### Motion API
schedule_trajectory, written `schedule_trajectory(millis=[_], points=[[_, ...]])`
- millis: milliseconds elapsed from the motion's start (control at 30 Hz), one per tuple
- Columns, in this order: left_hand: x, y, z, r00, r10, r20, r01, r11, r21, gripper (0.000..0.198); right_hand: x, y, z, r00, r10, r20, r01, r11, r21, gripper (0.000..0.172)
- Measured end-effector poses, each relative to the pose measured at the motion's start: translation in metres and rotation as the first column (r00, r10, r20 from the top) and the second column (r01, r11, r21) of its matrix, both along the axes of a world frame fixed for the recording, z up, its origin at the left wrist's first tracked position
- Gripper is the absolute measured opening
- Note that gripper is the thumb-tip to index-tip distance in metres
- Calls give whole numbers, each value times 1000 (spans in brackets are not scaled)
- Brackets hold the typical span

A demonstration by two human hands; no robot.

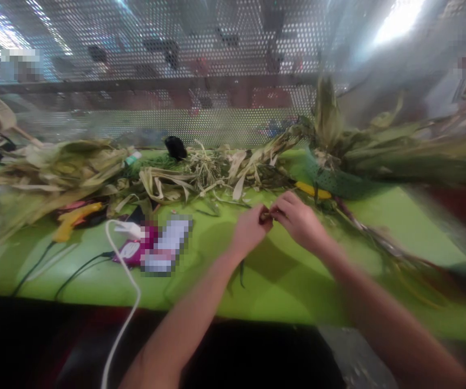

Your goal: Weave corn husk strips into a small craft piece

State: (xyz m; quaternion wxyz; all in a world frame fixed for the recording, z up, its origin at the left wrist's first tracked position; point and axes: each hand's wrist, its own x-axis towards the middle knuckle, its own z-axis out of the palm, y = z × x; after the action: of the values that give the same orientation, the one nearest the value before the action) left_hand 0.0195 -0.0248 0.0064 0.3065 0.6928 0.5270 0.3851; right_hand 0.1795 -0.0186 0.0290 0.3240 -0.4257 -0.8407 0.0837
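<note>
A white cable [138,294] looped up over the front of the green counter [212,286] to a white plug [133,230] at a magenta box [130,260], left of the person's arms. Just beside the box lay a blurred-out flat thing [168,246]; a thin dark strip [241,274] showed beneath the left wrist. Above the counter, the left hand [252,229] had its grip closed around a small brownish piece [264,216], and the right hand [298,219] met it there, fingertips pinched together on the piece's end. Well to the left lay a yellow glue gun [73,221] with a dark cord. Directly beyond the hands, dry husks [168,181] banked across the counter, blocking the way to its back, with a yellow-handled thing [313,189] and a green basket [338,181] of long leaves to the right. A black object [175,147] sat among the husks. Behind rose a perforated panel [233,54].
</note>
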Motion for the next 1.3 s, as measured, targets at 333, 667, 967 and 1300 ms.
schedule_trajectory(millis=[333,667,967,1300], points=[[0,4,-9,996,-73,-48,76,993,86,13,-2,-6,-4,966,21,259,-53,992,115,20],[-3,4,-11,989,-82,-124,87,996,31,4,-3,-9,2,995,102,19,-102,995,21,15],[-1,6,-7,967,-61,-249,68,997,21,3,-3,-10,4,985,104,136,-117,989,92,22],[2,3,-4,958,-88,-271,83,996,-30,5,-1,-9,2,975,130,182,-147,985,86,22]])
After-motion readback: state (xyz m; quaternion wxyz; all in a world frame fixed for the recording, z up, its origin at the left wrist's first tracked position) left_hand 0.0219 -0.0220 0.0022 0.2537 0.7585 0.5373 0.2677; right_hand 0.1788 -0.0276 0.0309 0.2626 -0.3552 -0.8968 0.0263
